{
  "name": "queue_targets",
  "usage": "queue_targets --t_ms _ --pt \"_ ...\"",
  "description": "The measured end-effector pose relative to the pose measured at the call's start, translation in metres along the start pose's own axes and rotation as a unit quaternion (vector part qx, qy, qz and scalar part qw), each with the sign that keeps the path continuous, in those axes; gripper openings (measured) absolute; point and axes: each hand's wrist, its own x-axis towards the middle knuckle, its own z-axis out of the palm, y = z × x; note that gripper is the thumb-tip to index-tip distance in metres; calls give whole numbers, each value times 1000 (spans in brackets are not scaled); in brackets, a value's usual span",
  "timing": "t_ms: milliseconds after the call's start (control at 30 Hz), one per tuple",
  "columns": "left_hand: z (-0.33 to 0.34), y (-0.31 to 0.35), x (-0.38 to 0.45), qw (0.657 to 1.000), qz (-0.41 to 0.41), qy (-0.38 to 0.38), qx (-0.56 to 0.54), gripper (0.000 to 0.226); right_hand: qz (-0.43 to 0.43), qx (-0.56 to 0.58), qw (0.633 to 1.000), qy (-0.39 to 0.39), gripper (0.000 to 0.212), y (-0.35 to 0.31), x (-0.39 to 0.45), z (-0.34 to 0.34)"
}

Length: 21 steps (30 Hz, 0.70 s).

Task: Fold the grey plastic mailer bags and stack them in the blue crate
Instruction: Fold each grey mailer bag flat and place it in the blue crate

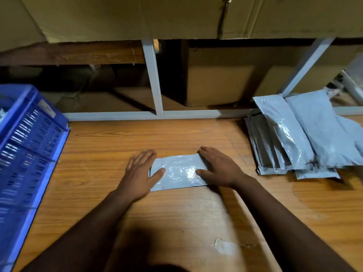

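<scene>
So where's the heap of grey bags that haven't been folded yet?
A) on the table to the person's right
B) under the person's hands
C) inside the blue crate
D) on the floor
A: the pile of unfolded mailer bags lies on the wooden table to the right, while the hands press a single folded bag in the middle and the blue crate stands on the left.

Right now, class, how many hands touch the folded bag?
2. The left hand presses the bag's left end; the right hand presses its right end.
</scene>
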Motion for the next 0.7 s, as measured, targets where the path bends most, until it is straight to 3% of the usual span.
queue_targets --t_ms 133,200,300,367,400,567,700 --pt "-38 0 12 996 -36 -85 15 99 20 -53 998 -29 83 -24 7 -24" --pt "-55 6 17 995 -23 -101 11 83 8 -37 999 -22 69 -34 9 -30" --pt "-71 12 11 998 22 28 -49 43 -46 -9 991 126 40 -39 2 -37" --pt "-69 12 2 989 69 120 -47 33 -74 -27 973 216 29 -36 -5 -33" --pt "-63 11 -3 986 84 137 -37 35 -81 -42 970 225 27 -35 -8 -27" --pt "-20 5 -36 993 84 81 -15 33 -77 -43 992 95 26 -12 -24 12" --pt "-14 15 -40 983 80 162 -14 25 -64 -21 993 100 48 -23 -31 11"
